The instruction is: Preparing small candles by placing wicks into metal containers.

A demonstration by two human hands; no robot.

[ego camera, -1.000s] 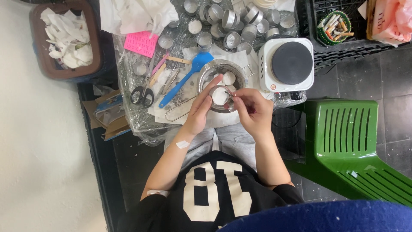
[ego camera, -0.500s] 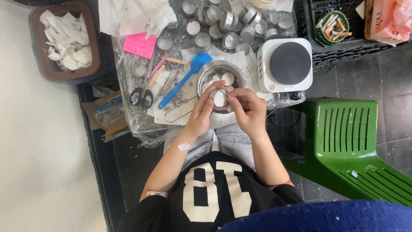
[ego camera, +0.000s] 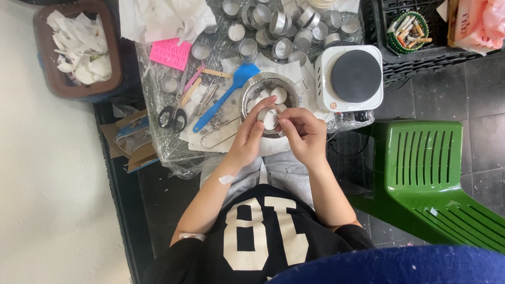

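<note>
Head view: left hand grips a small tealight cup over the metal pot on the tabletop; right hand pinches at the cup's rim. Best to keep the cup over the pot, brace with the left and pull gently so wax drops in, not on the blue spatula side.

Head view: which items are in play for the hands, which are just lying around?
In play:
left hand
right hand
tealight
metal bowl

Lying about:
blue spatula
scissors
hot plate
empty tealight cups
green chair
</note>
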